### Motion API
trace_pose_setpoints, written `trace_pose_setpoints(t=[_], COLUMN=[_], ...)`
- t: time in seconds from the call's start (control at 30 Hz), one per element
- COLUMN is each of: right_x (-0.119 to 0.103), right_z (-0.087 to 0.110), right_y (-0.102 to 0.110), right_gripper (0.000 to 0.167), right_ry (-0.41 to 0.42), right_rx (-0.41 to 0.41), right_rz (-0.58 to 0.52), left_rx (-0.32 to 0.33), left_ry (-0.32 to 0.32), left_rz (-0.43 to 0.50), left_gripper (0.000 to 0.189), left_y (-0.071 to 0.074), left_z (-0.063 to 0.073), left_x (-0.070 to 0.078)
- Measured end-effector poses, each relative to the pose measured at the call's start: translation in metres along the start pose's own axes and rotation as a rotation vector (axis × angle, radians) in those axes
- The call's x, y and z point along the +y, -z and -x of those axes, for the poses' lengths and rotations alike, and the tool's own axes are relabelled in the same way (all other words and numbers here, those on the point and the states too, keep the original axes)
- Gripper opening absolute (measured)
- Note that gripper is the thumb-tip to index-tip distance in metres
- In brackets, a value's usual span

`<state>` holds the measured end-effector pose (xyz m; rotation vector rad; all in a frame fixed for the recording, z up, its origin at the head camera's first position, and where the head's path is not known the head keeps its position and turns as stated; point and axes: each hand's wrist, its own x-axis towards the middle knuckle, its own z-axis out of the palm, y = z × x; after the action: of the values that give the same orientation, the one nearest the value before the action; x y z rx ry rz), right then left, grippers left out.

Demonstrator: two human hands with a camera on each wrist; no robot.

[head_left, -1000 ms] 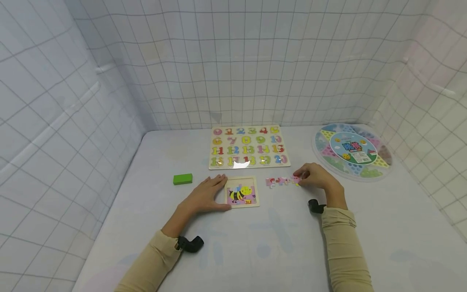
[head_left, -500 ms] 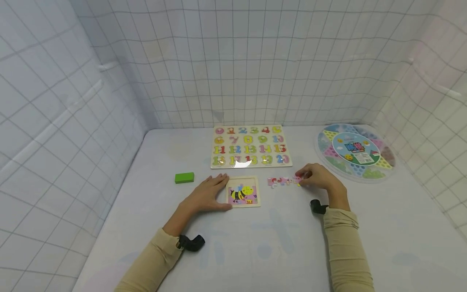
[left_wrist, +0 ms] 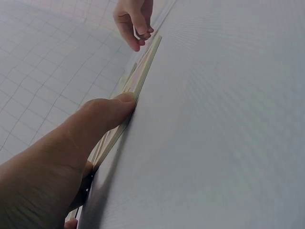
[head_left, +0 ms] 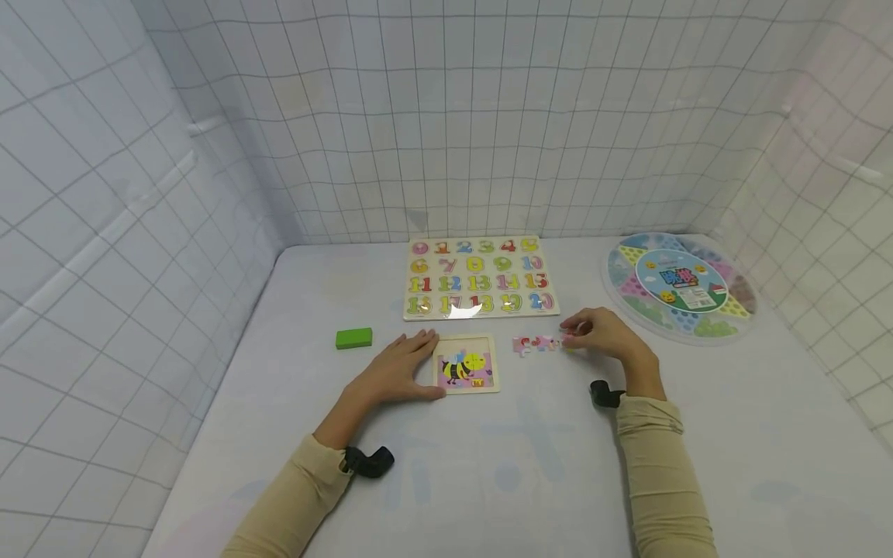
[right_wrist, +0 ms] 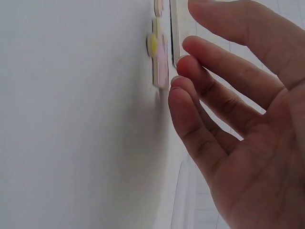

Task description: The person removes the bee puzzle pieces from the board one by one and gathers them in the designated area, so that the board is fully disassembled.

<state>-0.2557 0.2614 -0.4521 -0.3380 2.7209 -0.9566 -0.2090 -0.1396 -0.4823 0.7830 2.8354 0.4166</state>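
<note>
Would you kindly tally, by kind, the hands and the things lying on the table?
Hands: 2, the left hand and the right hand
Framed bee puzzle: 1
Number board: 1
Green block: 1
Round game board: 1
Total: 6, leaving out the loose pink pieces, too small to count surely.

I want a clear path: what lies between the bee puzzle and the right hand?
The head view shows a row of mostly pink puzzle pieces between the bee puzzle and the right hand; only a narrow bare gap separates pieces and puzzle.
</note>
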Motion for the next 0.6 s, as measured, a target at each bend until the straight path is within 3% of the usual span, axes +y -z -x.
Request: trace_pose_setpoints(t=[0.33, 0.6], right_x=[-0.023, -0.052], right_z=[-0.008, -0.021], right_y=[-0.019, -0.043], right_gripper=[0.040, 0.040], right_ry=[0.072, 0.100], right_rx=[-0.011, -0.075], right_rz=[-0.051, -0.070], left_rx=[0.000, -0.001], left_ry=[-0.004, -0.003], left_rz=[0.008, 0.011], left_gripper=[0.103, 0.103], left_y=[0.001, 0.001], left_z=[-0.002, -0.001], left_x=[0.000, -0.001])
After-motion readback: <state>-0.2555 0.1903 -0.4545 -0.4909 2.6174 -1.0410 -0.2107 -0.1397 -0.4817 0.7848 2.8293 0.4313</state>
